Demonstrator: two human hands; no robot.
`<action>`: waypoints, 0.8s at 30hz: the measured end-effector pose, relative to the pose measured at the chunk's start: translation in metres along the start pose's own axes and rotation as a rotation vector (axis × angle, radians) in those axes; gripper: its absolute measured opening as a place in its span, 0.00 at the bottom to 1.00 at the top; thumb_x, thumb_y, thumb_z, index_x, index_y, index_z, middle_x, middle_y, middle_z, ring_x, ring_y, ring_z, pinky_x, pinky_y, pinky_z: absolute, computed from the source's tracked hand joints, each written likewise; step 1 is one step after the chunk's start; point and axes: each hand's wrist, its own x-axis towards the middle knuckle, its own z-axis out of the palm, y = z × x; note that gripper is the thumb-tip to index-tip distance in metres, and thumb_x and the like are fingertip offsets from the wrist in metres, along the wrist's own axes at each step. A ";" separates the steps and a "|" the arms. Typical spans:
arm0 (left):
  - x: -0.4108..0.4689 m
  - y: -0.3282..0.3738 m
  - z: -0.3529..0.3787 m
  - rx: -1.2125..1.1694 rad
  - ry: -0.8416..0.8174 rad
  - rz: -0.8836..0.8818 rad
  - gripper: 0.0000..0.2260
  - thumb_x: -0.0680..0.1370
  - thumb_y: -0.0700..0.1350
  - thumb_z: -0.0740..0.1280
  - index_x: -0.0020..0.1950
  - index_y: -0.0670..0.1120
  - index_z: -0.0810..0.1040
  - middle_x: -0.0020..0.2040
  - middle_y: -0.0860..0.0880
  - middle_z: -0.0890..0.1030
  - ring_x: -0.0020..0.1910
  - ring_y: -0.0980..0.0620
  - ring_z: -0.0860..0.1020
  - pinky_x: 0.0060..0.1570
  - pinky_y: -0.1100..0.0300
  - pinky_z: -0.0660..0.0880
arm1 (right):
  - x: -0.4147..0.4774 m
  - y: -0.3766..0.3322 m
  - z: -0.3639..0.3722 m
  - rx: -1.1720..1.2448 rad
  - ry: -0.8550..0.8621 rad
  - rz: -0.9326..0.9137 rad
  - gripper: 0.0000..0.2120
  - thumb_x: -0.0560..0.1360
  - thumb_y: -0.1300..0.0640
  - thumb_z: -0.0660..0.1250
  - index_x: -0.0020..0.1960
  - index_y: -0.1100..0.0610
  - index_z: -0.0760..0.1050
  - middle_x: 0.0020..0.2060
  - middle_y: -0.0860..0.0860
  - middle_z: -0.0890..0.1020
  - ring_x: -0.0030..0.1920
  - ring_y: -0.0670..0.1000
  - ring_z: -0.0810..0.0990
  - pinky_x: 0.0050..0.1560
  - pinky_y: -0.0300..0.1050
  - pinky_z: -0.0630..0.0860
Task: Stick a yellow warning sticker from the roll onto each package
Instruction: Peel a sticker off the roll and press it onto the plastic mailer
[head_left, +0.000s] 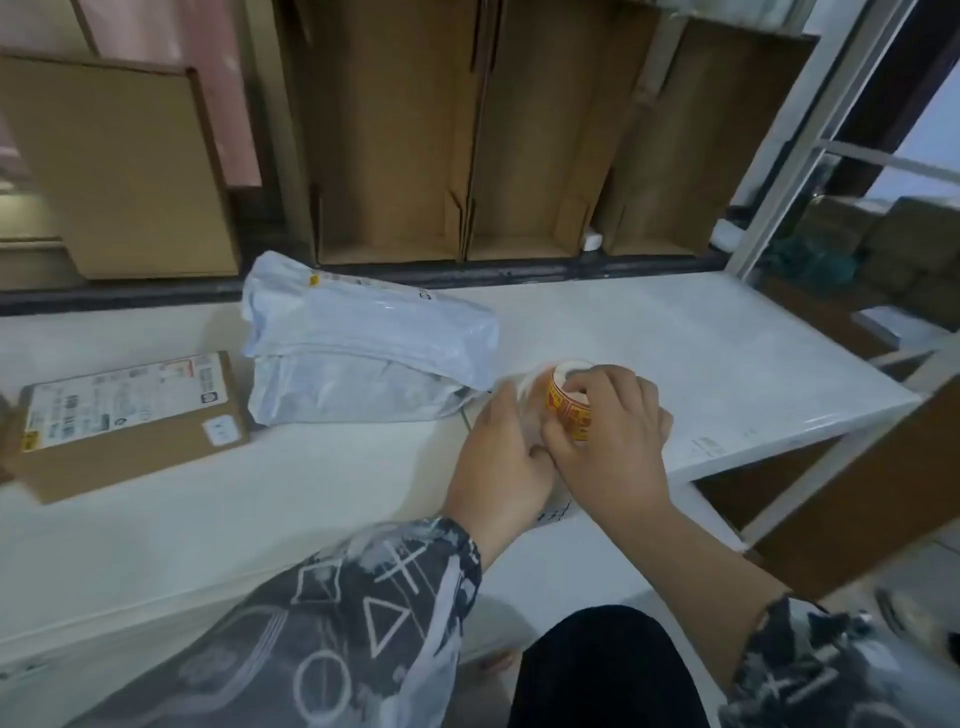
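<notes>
Flattened brown cardboard boxes (395, 135) stand upright along the far edge of our white, smooth surface (701, 353). Our right hand (608, 421) has its fingers (584, 384) closed over the yellow sticker roll (566, 410) near the right edge, while our left hand (501, 452) curls beside it, touching; whether it grips the roll we cannot tell. Near the far edge lie two stacked, crinkled grey plastic mailers (363, 343), and a flat cardboard package (130, 421) with a printed label sits toward the left edge.

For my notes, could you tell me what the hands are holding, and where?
The right hand grips the sticker roll over its top and side; the left hand pinches at its loose end.
</notes>
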 end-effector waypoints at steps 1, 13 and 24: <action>0.005 0.001 0.002 -0.033 0.008 -0.019 0.26 0.77 0.39 0.63 0.75 0.51 0.66 0.67 0.52 0.78 0.66 0.50 0.77 0.56 0.60 0.73 | 0.003 0.001 0.002 0.001 0.020 0.002 0.15 0.72 0.47 0.73 0.55 0.50 0.76 0.57 0.46 0.79 0.61 0.54 0.72 0.57 0.47 0.60; 0.027 -0.001 0.007 -0.204 -0.046 -0.043 0.27 0.71 0.26 0.60 0.52 0.55 0.85 0.61 0.56 0.80 0.61 0.62 0.77 0.64 0.70 0.71 | 0.023 0.034 0.008 0.068 -0.136 -0.029 0.20 0.72 0.41 0.74 0.56 0.50 0.73 0.51 0.37 0.78 0.62 0.47 0.72 0.57 0.48 0.59; 0.028 0.001 0.020 -0.204 0.013 0.015 0.19 0.75 0.40 0.68 0.55 0.64 0.78 0.55 0.58 0.85 0.57 0.57 0.83 0.64 0.51 0.79 | 0.019 0.061 -0.001 0.230 -0.199 -0.103 0.14 0.75 0.58 0.75 0.57 0.50 0.74 0.53 0.38 0.75 0.63 0.48 0.74 0.59 0.43 0.59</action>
